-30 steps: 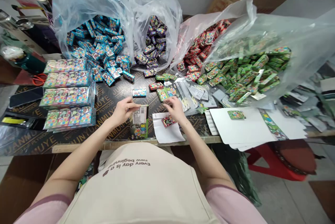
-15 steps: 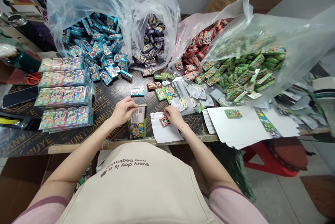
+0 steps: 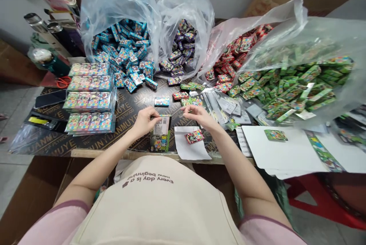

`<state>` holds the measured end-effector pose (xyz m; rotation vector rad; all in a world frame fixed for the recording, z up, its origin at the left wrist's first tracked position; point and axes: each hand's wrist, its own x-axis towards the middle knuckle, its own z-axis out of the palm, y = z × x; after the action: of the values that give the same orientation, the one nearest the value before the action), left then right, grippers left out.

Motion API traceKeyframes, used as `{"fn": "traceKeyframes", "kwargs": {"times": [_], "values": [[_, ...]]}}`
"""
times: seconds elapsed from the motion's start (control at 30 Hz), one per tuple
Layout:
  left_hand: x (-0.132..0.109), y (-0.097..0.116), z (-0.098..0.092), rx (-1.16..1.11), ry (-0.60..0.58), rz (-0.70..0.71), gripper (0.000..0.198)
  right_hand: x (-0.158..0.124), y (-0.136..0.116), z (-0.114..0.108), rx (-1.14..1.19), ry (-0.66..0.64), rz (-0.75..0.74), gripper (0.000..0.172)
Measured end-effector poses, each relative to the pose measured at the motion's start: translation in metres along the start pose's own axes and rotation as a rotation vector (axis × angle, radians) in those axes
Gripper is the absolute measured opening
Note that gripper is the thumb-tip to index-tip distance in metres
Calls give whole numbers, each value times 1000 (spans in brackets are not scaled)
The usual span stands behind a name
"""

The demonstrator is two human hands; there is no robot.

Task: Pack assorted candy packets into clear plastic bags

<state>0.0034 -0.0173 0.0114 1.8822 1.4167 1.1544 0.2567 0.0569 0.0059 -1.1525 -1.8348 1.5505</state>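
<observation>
My left hand (image 3: 147,121) pinches the top edge of a printed plastic bag (image 3: 161,138), green and black with a pale label panel, near the front edge of the table. To its right my right hand (image 3: 200,116) hovers over a white paper sheet (image 3: 184,151), thumb and fingers apart; I make out nothing in them. On that sheet lies a small red printed box (image 3: 194,136), just below the right hand and apart from it. Beyond the hands are a blue box (image 3: 161,101) and another red box (image 3: 180,95).
Large clear bags spill blue boxes (image 3: 126,46), purple boxes (image 3: 183,46), red boxes (image 3: 240,50) and green boxes (image 3: 286,84) along the back. Wrapped packs (image 3: 90,102) are stacked left, beside a phone (image 3: 50,99). White cards (image 3: 271,157) overhang the front edge at right.
My right hand has let go of the red box and lifted up and away, its fingers parting. My left hand still pinches the bag. The whole view has shifted, with things appearing farther right.
</observation>
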Motion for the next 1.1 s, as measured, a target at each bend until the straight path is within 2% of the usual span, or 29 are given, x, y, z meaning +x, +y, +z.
{"fn": "traceKeyframes", "kwargs": {"times": [0.1, 0.17, 0.27, 0.37, 0.43, 0.57, 0.67, 0.77, 0.83, 0.9, 0.93, 1.03, 1.1], "values": [[-2, 3, -3, 0, 1, -3, 9, 22, -43, 21, 78, -221, -36, 20], [-4, 6, -5, 4, 0, -3, 7, 35, -58, 34, 68, -369, -20, 18], [-5, 9, -6, 8, 6, 12, 7, 51, -62, 46, 15, -494, 6, 17], [-6, 8, -2, 14, 40, 9, 4, 60, -59, 50, -9, -536, 23, 17], [-7, 6, 1, 31, 71, -4, 10, 63, -58, 50, -7, -544, 41, 17], [-11, 2, 7, 82, 107, -9, 13, 65, -54, 55, 35, -500, 100, 18], [-16, 5, 9, 112, 81, 52, 5, 62, -43, 62, 174, -396, 163, 17], [-19, 3, 7, 115, 40, 111, 14, 56, -25, 62, 229, -242, 205, 22], [-20, -5, 3, 103, 46, 87, 17, 49, -9, 55, 95, -84, 132, 20], [-20, -17, -4, 108, 52, 21, 17, 39, 9, 44, -174, 54, 36, 13], [-19, -23, -8, 131, 48, -13, 18, 33, 18, 39, -323, 83, 12, 10], [-18, -37, -15, 304, -26, -37, 32, 13, 47, 30, -594, 45, 18, 5], [-19, -40, -13, 438, -185, 37, 49, 2, 64, 32, -618, 20, 16, 3]]}}
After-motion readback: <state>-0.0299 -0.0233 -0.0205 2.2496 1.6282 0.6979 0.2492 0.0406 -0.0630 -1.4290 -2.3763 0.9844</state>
